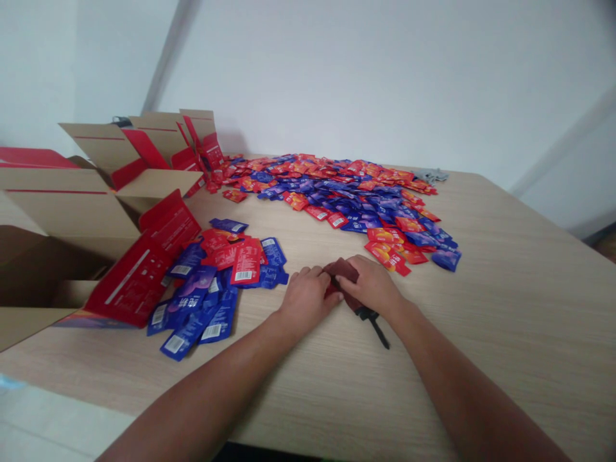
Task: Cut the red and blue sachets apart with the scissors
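Both of my hands are together over the middle of the table, closed on a dark reddish-brown, leather-like item (347,271). A thin black strap-like piece (379,330) sticks out of its near end and lies toward me. My left hand (308,295) pinches the item's left side, fingers bent. From the right, my right hand (373,282) grips it, with the thumb lying across its top. My fingers cover much of the item, so its exact kind cannot be made out. A loose group of blue and red sachets (248,260) lies to the left of my left hand.
A long heap of red and blue sachets (337,186) spreads across the back of the wooden table (520,308). Several open cardboard boxes (72,212) with red flaps stand along the left. A grey cloth-like bundle (432,174) lies behind the heap, near the wall.
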A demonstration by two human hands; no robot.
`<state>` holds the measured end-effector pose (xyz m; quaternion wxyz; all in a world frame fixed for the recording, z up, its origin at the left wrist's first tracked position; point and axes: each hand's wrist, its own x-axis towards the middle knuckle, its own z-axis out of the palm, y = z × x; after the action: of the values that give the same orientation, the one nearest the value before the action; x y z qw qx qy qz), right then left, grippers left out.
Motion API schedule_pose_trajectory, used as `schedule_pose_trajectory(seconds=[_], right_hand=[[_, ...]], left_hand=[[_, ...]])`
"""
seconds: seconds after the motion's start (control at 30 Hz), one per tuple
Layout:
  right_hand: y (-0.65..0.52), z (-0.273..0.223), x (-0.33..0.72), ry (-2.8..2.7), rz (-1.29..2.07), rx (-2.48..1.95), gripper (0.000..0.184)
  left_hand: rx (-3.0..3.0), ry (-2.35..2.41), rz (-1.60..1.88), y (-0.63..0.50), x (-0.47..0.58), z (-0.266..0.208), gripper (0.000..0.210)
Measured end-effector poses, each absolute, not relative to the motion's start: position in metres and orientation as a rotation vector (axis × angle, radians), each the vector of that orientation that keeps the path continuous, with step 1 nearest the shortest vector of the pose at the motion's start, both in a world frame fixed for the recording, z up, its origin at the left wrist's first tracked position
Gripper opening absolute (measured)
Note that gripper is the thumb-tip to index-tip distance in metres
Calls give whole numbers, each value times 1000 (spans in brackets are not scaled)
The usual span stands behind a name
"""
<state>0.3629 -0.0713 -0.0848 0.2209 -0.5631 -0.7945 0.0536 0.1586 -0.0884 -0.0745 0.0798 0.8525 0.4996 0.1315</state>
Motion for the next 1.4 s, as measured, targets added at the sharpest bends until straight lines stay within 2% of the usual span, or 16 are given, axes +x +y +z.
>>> schedule_pose_trajectory(seconds=[0.17,0.47,0.83,1.13,1.4], right_hand=[[-67,-88,367,-2148,169,-1546,20],[-57,-92,378,-1930,79,-1791,23],[-70,-86,364,-2191,197,-1483,16],[-53,-94,384,-1917,146,-1808,22],[-55,-92,386,-1901,121,-1787,24]], left_hand=[[2531,1490,366,-87,160,-76,16],[2488,1541,299,-90,162,-71,23],[2481,1554,331,-91,161,-73,24],[2464,1573,246,-93,163,-65,28],[2481,1585,280,-94,163,-72,31]])
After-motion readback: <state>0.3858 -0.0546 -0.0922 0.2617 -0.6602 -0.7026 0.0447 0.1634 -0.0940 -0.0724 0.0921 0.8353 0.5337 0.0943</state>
